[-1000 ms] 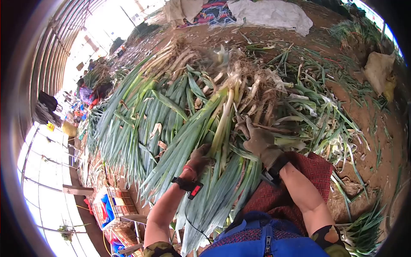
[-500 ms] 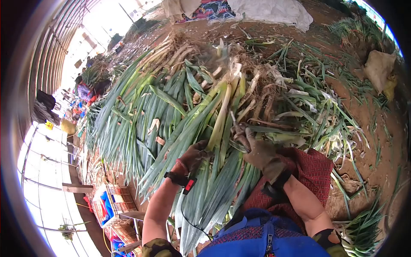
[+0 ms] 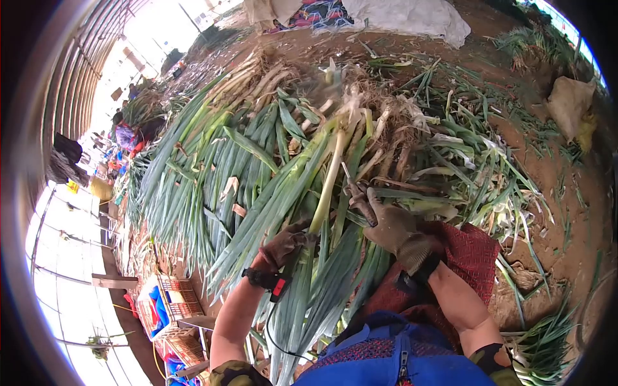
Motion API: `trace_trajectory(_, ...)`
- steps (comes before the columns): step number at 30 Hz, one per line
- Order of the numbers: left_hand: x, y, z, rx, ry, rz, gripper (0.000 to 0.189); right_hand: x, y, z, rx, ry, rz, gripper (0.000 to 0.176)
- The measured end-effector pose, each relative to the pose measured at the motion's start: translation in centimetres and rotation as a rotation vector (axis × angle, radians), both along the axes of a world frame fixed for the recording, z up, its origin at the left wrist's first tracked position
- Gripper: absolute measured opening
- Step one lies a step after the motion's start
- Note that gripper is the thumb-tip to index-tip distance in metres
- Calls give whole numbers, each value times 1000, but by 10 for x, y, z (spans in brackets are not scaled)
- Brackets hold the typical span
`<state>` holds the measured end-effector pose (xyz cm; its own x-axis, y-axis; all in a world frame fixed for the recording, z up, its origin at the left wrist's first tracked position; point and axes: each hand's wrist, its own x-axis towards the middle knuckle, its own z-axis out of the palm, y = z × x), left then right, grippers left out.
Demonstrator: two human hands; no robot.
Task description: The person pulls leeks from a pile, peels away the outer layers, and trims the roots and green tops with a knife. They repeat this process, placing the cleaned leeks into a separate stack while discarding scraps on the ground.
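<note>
My left hand (image 3: pixel 286 244), in a dark glove, is closed around the leafy part of a green onion (image 3: pixel 331 177). Its pale stalk slants up from that hand to a tangle of roots, blurred at the top. My right hand (image 3: pixel 391 226), also gloved, grips what looks like an air blow gun (image 3: pixel 362 203). The tool's thin metal nozzle points up beside the stalk, apart from it. Beneath both hands spreads a large heap of green onions (image 3: pixel 212 170), roots on the far side and long leaves toward me.
Loose leaves and peelings (image 3: pixel 476 154) litter the soil to the right. White sheeting (image 3: pixel 405 19) lies at the back, and a tan sack (image 3: pixel 571 103) sits far right. Baskets (image 3: pixel 180 299) stand at lower left. Another person (image 3: pixel 125 135) is farther back on the left.
My left hand has shifted slightly down and left with the green onion, whose stalk tilts a little more. The air blow gun's nozzle has moved slightly up and left.
</note>
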<state>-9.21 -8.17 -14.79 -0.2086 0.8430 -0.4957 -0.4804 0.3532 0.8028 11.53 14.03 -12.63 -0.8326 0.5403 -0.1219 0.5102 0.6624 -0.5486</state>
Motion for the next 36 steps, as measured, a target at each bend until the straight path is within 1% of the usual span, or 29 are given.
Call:
trace_trajectory(2,4,-6,0,4,-4,-17,63,0,6,-14,41,44,-11,98)
trace_trajectory(5,16,-14,12,-34,22,-10,65,1,15,4,-14,26,-40,97)
trace_trajectory(8,23,-28,2,18,-49,0,66,-1,11,6,-6,31,-27,86)
trace_trajectory(11,32,-32,21,12,-25,-9,66,0,14,4,-55,72,-58,86)
trace_trajectory(15,43,-42,31,30,18,-16,69,17,8,0,-7,145,29,91)
trace_trajectory(17,47,-43,40,76,96,-51,70,37,-1,13,9,142,77,95)
trace_trajectory(19,55,-45,48,141,172,-87,72,55,-3,4,-6,295,41,98)
trace_trajectory(20,58,-47,50,179,121,-116,73,64,-1,1,-14,372,24,99)
trace_trajectory(21,60,-51,52,218,71,-149,73,72,2,3,-43,393,22,100)
trace_trajectory(23,64,-58,49,254,-10,-206,75,84,1,9,-66,359,-18,99)
trace_trajectory(24,61,-61,44,285,-46,-268,75,89,1,11,-77,344,-41,99)
trace_trajectory(28,63,-74,28,293,-179,-294,72,106,-10,7,-36,211,-15,101)
trace_trajectory(29,66,-79,27,269,-207,-261,68,108,-12,7,-21,164,-8,102)
trace_trajectory(32,70,-83,23,272,-107,-308,66,112,-18,-2,38,149,35,102)
trace_trajectory(36,72,-82,21,309,-124,-402,66,117,-22,-13,70,256,55,102)
